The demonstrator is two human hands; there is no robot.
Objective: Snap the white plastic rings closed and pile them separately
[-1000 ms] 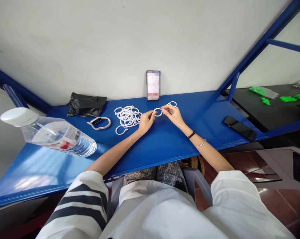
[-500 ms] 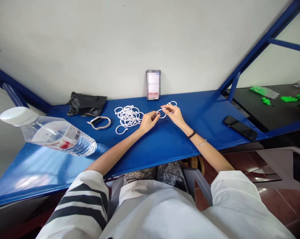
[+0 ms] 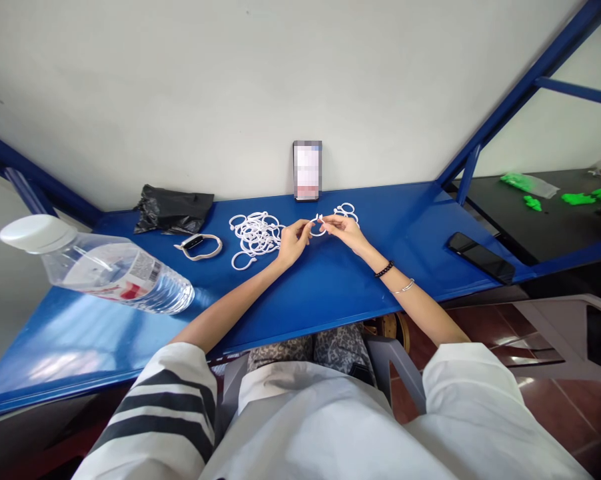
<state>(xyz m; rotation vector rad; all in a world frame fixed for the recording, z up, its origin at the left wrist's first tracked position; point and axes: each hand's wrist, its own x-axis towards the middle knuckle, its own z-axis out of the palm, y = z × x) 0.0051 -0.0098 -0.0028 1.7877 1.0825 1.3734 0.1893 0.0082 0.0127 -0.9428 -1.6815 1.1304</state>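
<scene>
Between my two hands is a thin white curtain ring (image 3: 318,234), held just above the blue table; a small gap seems to show at its top. My left hand (image 3: 294,244) pinches its left side with thumb and fingertips. On the other side, my right hand (image 3: 349,235) is closed on the ring's upper right near the small eyelet. A tangled pile of similar white rings (image 3: 257,231) lies left of my left hand. Beyond my right hand are a few more white rings (image 3: 348,206), partly covered by its fingers.
A phone (image 3: 307,171) leans upright against the wall. Leftward on the blue table (image 3: 280,300) are a watch (image 3: 210,255), a black plastic bag (image 3: 173,208) and a large water bottle (image 3: 125,270). Another phone (image 3: 480,257) lies at right. Green pieces (image 3: 578,199) rest on a black table.
Both hands have shifted slightly left with the ring. The ring has turned, and a gap now appears at its top. More of the rings behind my right hand show.
</scene>
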